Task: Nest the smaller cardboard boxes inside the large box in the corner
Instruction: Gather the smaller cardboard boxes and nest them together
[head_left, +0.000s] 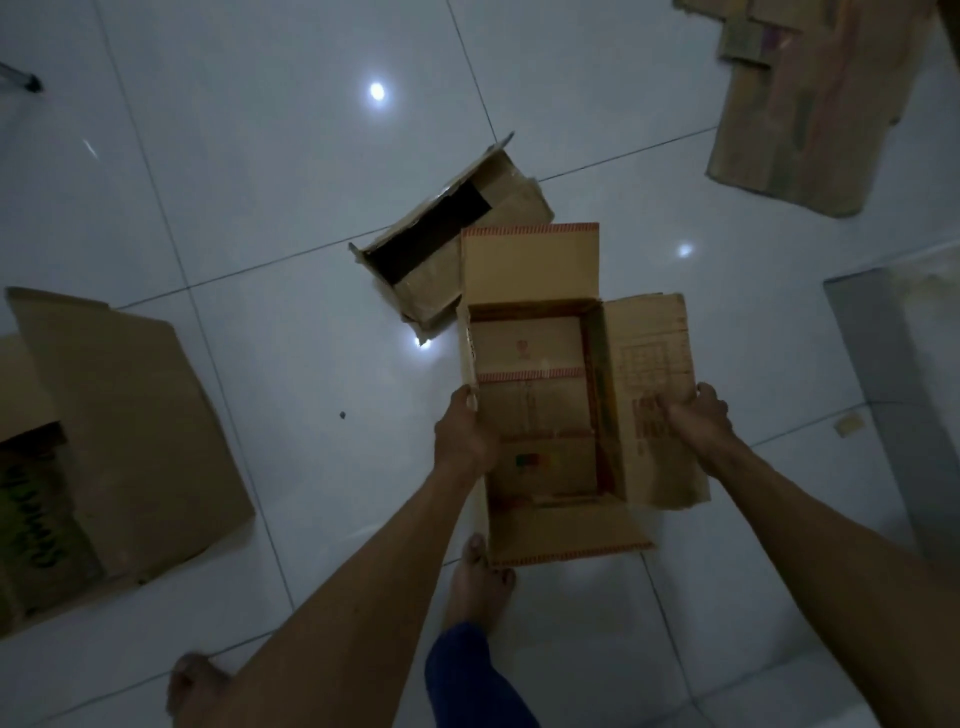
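Note:
I hold an open cardboard box with red-striped tape above the floor, its flaps spread out and its inside empty. My left hand grips its left wall. My right hand grips the printed right flap. Just beyond it a crumpled smaller box lies on its side on the tiles, its dark opening facing left. A large open box with a wide flap sits at the left edge, partly cut off by the frame.
Flattened cardboard lies at the top right. A grey slab-like object stands at the right edge. My bare feet are on the glossy white tile floor below the held box.

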